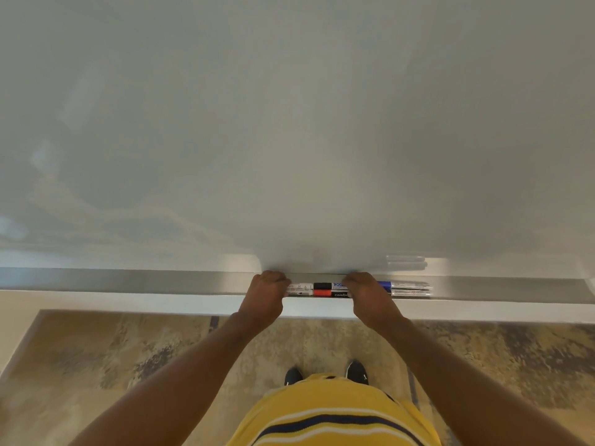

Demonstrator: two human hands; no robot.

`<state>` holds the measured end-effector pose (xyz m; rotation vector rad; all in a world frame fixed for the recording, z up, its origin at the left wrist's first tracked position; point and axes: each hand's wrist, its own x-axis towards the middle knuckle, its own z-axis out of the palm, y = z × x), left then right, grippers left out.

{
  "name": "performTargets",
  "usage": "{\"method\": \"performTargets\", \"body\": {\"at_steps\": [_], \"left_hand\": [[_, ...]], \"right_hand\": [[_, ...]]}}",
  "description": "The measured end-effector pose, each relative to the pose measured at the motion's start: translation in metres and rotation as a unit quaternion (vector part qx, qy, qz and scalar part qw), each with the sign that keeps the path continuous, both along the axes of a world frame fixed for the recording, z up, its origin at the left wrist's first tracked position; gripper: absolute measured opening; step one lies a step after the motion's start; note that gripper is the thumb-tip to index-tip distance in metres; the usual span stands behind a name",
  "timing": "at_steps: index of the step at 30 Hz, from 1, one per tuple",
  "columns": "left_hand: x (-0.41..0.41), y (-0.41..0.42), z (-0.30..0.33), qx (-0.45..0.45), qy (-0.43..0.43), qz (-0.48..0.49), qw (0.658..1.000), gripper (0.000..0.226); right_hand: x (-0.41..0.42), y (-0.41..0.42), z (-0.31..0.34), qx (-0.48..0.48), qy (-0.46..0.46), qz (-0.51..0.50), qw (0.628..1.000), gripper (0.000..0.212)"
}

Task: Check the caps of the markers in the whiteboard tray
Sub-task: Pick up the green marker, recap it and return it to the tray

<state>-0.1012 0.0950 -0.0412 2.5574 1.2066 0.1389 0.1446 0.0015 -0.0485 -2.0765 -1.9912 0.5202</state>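
Observation:
Several markers lie end to end in two rows in the metal whiteboard tray (161,280). Between my hands I see a black cap (322,286) in the back row and a red cap (320,293) in the front row. A blue cap (384,285) shows just right of my right hand, with white barrels (412,289) beyond it. My left hand (269,292) is curled over the left ends of the markers. My right hand (362,292) is curled over the markers at the middle. Fingertips and what they pinch are hidden.
The whiteboard (289,123) fills the upper view, blank and reflective. Below the tray is a white ledge (128,304), then a mottled brown floor (128,355). My black shoes (355,371) and yellow striped shirt (331,413) are at the bottom.

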Motion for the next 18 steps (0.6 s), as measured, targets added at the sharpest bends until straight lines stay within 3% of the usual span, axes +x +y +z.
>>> {"method": "performTargets", "body": {"at_steps": [10, 15, 18], "left_hand": [[0.001, 0.000, -0.002, 0.002, 0.004, -0.001, 1.000, 0.027], [0.003, 0.000, -0.002, 0.000, 0.009, -0.004, 1.000, 0.027], [0.002, 0.000, -0.001, -0.002, 0.009, -0.002, 1.000, 0.029]], "right_hand": [[0.032, -0.005, 0.009, 0.063, 0.043, -0.055, 0.996, 0.045], [0.073, -0.027, 0.009, 0.008, -0.010, -0.098, 0.995, 0.052], [0.079, -0.033, 0.006, -0.008, -0.014, -0.097, 0.995, 0.042]]}}
